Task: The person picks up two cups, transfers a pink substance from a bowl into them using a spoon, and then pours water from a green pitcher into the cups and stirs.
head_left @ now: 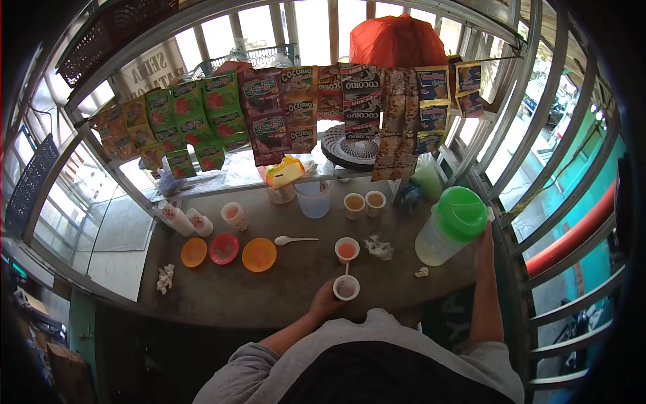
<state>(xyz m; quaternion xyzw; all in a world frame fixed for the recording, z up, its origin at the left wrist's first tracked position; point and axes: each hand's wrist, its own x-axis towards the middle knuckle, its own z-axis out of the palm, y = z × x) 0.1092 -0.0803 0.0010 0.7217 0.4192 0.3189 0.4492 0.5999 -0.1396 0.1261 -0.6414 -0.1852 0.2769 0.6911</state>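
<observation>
My left hand (327, 301) is wrapped round a white paper cup (346, 288) near the table's front edge. A white spoon (347, 270) sticks up out of that cup, its handle pointing toward a second cup (346, 250) of orange-pink drink just behind. On the right, my right hand (486, 234) grips the handle side of a clear plastic pitcher (436, 244) with a green lid, its fingers partly hidden by the pitcher. Pale liquid shows low in the pitcher, which stands on the table. A crumpled clear plastic wrapper (379, 247) lies between cup and pitcher.
Two cups of brown drink (354, 205) and a clear tub (314, 200) stand at the back. Leftward are orange and red saucers (260, 255), a white spoon (296, 240) and stacked paper cups (176, 219). Drink sachets (262, 111) hang above; metal bars (572, 269) enclose the right.
</observation>
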